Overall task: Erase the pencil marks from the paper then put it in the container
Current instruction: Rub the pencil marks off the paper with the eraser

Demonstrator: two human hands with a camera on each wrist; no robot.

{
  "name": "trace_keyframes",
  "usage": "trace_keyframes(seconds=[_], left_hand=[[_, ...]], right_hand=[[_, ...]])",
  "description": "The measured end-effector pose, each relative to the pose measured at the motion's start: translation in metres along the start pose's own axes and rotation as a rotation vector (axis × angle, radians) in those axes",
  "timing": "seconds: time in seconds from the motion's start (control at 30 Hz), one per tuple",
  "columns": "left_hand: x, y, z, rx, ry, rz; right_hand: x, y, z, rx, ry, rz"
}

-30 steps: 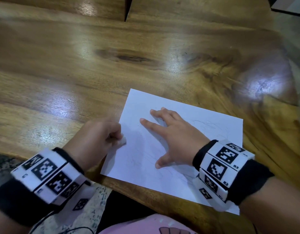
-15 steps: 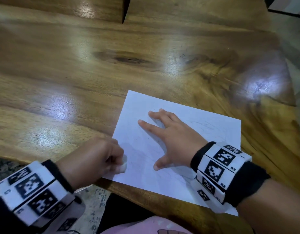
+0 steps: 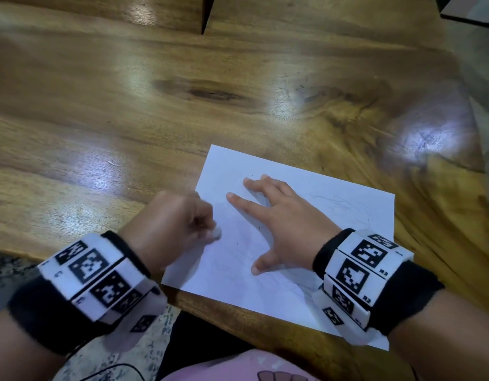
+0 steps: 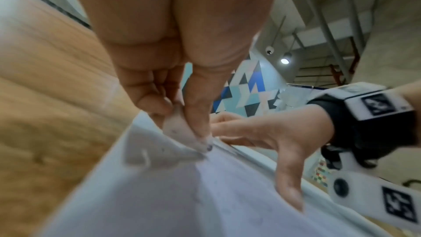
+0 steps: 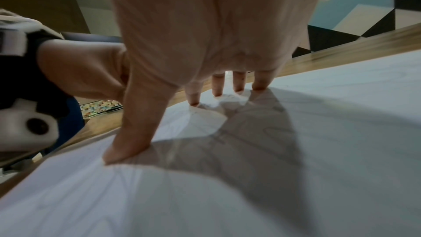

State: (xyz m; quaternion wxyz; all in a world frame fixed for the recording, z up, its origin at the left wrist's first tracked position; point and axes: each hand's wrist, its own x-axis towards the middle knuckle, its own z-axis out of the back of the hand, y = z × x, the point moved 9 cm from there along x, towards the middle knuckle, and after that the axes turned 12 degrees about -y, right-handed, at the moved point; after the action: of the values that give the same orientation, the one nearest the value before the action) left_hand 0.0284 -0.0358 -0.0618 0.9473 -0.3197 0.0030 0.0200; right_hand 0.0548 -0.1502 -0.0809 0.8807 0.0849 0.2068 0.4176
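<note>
A white sheet of paper [image 3: 306, 270] with faint pencil scribbles lies at the near edge of the wooden table [image 3: 155, 119]. My left hand [image 3: 183, 226] pinches a small white eraser [image 3: 217, 233] and holds its tip down on the paper's left part; the left wrist view shows the eraser [image 4: 180, 132] between thumb and fingers, on the sheet [image 4: 205, 195]. My right hand [image 3: 276, 218] lies flat with fingers spread, pressing the paper down in the middle. In the right wrist view its fingertips [image 5: 216, 93] and thumb press on the paper [image 5: 318, 150].
The table edge runs just below the paper's near side, with my lap and a patterned floor beneath. A dark gap [image 3: 206, 15] splits the tabletop at the far end. A dark-edged object [image 3: 468, 9] shows at the far right corner. No container is in view.
My left hand with the eraser moved toward me along the paper's left edge, then back up and right onto the sheet. The right hand stayed pressed in place.
</note>
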Motion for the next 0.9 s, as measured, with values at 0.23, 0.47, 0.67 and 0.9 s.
trace_keyframes(seconds=[0.23,0.47,0.67,0.9], left_hand=[[-0.035,-0.003,-0.024,-0.083,0.295,-0.035],[-0.012,0.0,-0.009,-0.066,0.07,-0.022],[-0.019,-0.008,-0.021,-0.075,0.256,-0.078],[-0.032,-0.013,-0.029,-0.095,0.359,-0.117]], right_hand=[[0.001,-0.001,-0.001,0.002,0.002,-0.008],[0.001,-0.002,-0.002,-0.002,-0.009,-0.009],[0.001,-0.002,-0.003,-0.007,-0.008,-0.006],[0.001,-0.002,-0.002,-0.004,-0.006,-0.007]])
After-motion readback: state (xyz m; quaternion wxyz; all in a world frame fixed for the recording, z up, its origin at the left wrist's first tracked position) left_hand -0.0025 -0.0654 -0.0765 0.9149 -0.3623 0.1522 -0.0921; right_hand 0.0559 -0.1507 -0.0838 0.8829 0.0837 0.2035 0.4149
